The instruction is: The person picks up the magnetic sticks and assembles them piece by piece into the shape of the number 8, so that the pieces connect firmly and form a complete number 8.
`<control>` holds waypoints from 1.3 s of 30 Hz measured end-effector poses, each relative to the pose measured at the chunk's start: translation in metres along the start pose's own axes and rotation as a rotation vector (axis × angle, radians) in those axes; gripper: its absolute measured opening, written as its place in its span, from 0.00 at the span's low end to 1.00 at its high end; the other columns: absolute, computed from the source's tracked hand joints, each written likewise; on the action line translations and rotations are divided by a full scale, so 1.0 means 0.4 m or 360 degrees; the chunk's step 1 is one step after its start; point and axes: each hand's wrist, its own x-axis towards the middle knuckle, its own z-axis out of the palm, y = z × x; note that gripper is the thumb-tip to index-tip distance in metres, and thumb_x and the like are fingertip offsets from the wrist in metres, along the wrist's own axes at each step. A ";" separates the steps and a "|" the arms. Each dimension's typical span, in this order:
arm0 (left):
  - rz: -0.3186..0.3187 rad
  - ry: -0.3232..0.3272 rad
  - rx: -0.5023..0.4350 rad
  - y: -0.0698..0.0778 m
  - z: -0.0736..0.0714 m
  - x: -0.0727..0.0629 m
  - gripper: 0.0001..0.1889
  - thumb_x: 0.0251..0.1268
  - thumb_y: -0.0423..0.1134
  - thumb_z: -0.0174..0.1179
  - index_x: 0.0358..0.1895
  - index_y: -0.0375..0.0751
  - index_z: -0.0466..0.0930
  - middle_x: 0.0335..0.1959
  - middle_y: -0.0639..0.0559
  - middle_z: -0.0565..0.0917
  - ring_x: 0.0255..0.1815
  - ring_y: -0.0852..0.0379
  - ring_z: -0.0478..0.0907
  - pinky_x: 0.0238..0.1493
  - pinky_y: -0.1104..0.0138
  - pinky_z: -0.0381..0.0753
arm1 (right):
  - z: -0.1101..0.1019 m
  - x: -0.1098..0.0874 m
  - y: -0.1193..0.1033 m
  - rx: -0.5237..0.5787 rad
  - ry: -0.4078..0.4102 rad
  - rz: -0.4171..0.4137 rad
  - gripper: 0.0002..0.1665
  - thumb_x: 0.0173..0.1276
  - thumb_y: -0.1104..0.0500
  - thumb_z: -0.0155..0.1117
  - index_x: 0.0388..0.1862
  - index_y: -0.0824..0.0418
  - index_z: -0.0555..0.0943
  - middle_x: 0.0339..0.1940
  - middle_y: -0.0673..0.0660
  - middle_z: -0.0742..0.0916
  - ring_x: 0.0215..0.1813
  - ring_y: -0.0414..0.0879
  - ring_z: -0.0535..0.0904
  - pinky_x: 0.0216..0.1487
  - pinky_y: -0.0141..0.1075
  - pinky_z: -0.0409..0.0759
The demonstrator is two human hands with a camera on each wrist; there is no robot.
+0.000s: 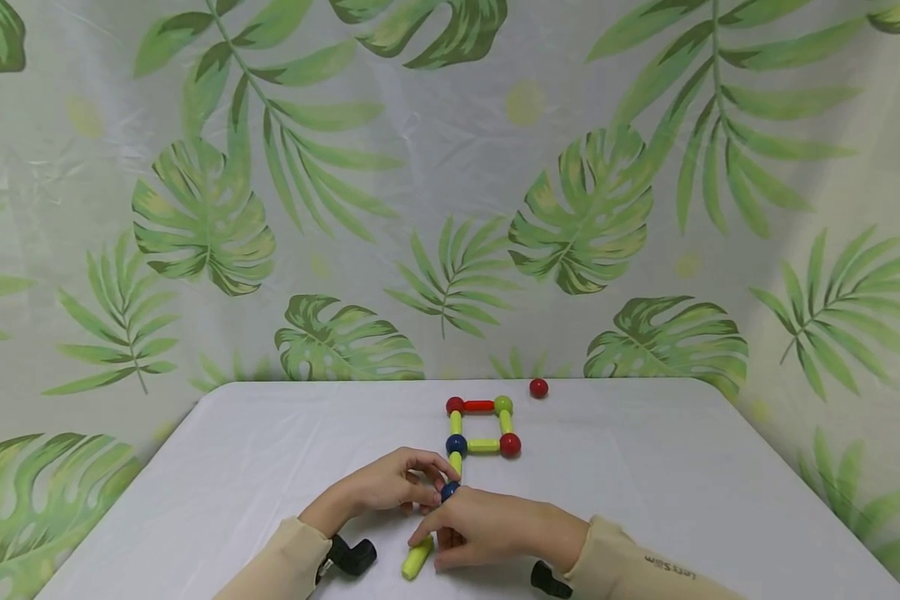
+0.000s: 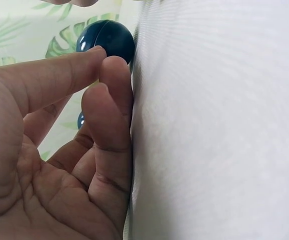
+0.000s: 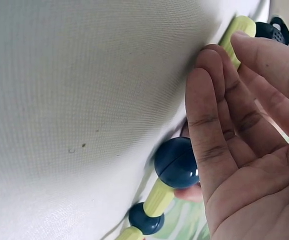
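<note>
My left hand point(image 1: 390, 482) pinches a blue ball point(image 1: 450, 492) on the table; in the left wrist view its fingertips point(image 2: 115, 67) lie against the lower side of the ball point(image 2: 107, 40). A yellow-green rod point(image 1: 455, 463) joins this ball to another blue ball point(image 1: 456, 444), the corner of a flat square of rods and balls. Nearer the front, my right hand point(image 1: 495, 529) holds a loose yellow-green rod point(image 1: 417, 558) by its far end, between thumb and fingers. The right wrist view shows this rod point(image 3: 239, 30) partly hidden behind the fingers.
The square has a red rod point(image 1: 479, 406), a dark red ball point(image 1: 455, 406), a green ball point(image 1: 503, 405) and a red ball point(image 1: 510, 445). A loose red ball point(image 1: 538, 388) lies by the back edge of the white table point(image 1: 285, 433). Behind hangs a leaf-patterned cloth point(image 1: 450, 167).
</note>
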 end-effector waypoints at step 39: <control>-0.0005 0.0006 -0.0016 -0.001 0.002 0.005 0.18 0.69 0.28 0.70 0.59 0.44 0.87 0.44 0.53 0.85 0.28 0.61 0.77 0.30 0.68 0.76 | -0.014 -0.063 0.038 0.0027 0.0173 0.0238 0.07 0.71 0.51 0.79 0.43 0.49 0.89 0.19 0.40 0.73 0.24 0.31 0.67 0.30 0.24 0.66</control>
